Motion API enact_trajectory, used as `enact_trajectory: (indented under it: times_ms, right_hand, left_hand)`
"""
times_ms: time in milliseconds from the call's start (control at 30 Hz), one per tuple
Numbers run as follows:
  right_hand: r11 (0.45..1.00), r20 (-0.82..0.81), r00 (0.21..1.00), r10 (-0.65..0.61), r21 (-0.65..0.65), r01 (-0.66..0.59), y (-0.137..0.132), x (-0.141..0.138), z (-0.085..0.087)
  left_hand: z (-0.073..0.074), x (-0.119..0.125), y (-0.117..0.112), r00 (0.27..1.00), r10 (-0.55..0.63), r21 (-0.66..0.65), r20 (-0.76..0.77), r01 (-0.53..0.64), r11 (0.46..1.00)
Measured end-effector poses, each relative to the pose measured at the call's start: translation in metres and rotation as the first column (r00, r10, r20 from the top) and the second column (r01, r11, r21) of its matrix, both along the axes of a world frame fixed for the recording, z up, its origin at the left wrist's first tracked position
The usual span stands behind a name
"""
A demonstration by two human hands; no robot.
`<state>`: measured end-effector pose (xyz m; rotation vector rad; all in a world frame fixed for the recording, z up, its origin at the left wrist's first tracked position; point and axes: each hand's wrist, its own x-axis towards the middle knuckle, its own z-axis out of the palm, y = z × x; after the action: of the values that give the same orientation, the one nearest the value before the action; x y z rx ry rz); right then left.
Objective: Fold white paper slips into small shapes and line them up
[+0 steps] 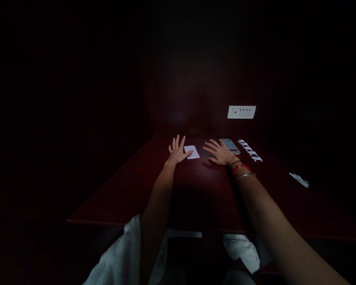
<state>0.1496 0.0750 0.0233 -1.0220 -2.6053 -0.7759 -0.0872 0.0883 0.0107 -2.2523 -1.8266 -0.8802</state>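
My left hand (177,152) is spread out over the dark red table, its thumb lying across a small white sheet of paper (192,152). To the right, my right hand (219,152) is stretched flat with fingers apart, holding nothing. Red and metal bangles circle that wrist. A phone (230,146) with a lit screen lies just behind the right hand, partly covered by it. Whether the right palm touches the tabletop I cannot tell.
A row of small folded white paper pieces (250,150) runs right of the phone. More white strips (299,179) lie farther right on the table (121,194). A white socket panel (241,112) is on the back wall. Crumpled white material (243,251) shows below the front edge.
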Motion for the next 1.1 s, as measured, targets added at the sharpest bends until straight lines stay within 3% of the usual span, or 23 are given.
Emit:
enact_trajectory:
  times_ms: [267,567,800,1100]
  right_hand:
    - [0.999,0.02,0.999,0.03,-0.044,-0.029,0.007,-0.017,-0.001]
    - [0.983,-0.009,0.997,0.08,-0.165,-0.08,0.019,-0.042,-0.007]
    - [0.976,0.015,0.997,0.075,-0.206,-0.07,0.028,-0.045,-0.008]
    - [0.971,-0.024,0.999,0.046,-0.235,-0.051,0.029,-0.046,-0.009]
  left_hand:
    - [-0.002,-0.003,0.002,1.0,-0.013,-0.094,0.025,0.015,0.995]
    - [-0.005,-0.011,0.009,0.994,-0.108,-0.172,0.002,0.106,0.979]
    - [-0.007,-0.013,0.013,0.959,-0.26,-0.358,-0.11,0.205,0.911]
    - [-0.013,-0.017,0.022,0.956,-0.261,-0.264,-0.136,0.219,0.939]
